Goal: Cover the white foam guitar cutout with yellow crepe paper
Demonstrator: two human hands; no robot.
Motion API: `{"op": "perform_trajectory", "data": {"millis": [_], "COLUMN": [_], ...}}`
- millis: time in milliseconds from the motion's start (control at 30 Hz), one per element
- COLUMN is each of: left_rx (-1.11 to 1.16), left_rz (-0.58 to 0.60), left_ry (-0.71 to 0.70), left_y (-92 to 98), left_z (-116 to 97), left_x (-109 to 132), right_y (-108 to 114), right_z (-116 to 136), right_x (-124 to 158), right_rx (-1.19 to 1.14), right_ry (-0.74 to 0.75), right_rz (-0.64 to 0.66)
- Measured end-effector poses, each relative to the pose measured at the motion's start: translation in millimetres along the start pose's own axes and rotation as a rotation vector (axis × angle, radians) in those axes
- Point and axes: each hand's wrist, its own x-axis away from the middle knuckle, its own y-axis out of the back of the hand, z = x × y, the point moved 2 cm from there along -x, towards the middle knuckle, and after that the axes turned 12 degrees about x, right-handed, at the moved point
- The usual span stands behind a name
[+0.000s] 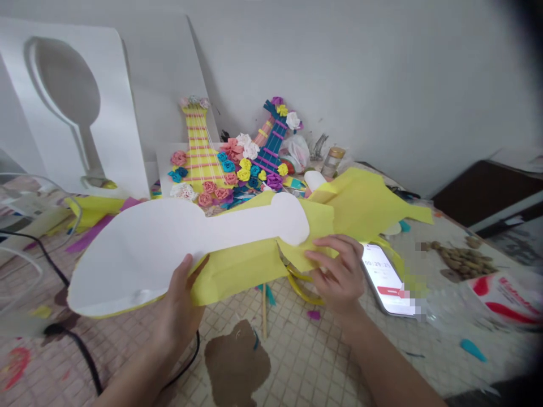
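A white spoon-shaped cutout with a long neck and rounded end is held up over the table. Yellow crepe paper lies behind it and sticks out along the neck's lower edge. My left hand grips the cutout and paper near the neck's base, thumb on top. Beneath the rounded end, the blades of yellow-handled scissors sit at a slit in the paper. My right hand is closed by the scissors' handles, its fingertips near the paper's edge; its exact hold is partly hidden.
Behind stand a yellow paper guitar and a blue one with paper flowers. A loose yellow sheet, a phone and a plastic bottle lie to the right. A white board leans at left, above cables.
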Motion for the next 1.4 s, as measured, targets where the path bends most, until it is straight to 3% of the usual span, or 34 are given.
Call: {"op": "perform_trajectory", "data": {"millis": [200, 433, 667, 800, 900, 1067, 1133, 1400], "left_rx": [-0.040, -0.034, 0.016, 0.025, 0.021, 0.057, 0.088, 0.153], "left_rz": [0.017, 0.023, -0.008, 0.034, 0.036, 0.005, 0.031, 0.031], "left_ry": [0.002, 0.000, -0.066, -0.079, -0.104, -0.119, -0.119, -0.047], "left_y": [-1.9, 0.3, 0.8, 0.1, -1.2, -2.8, -2.4, 4.8], "left_z": [-0.9, -4.7, -7.4, -7.3, -8.6, -12.8, -14.1, -9.5], "left_x": [0.7, -0.9, -9.9, -12.3, -12.1, -14.7, -17.9, -38.9], "right_y": [-7.4, -12.3, -7.4, -6.0, -7.1, -8.4, -8.3, -11.7], "right_z": [-3.4, -11.7, -9.1, -6.7, -9.4, -19.2, -19.9, 5.5], "right_x": [2.7, 8.4, 1.0, 2.1, 5.1, 8.8, 10.8, 23.7], "right_rx": [-0.032, -0.301, -0.165, -0.116, -0.170, -0.268, -0.291, -0.454], "right_ry": [-0.084, -0.276, -0.069, -0.054, -0.149, -0.457, -0.487, -0.120], "right_rz": [0.066, 0.162, 0.154, 0.116, 0.085, -0.005, 0.011, 0.115]}}
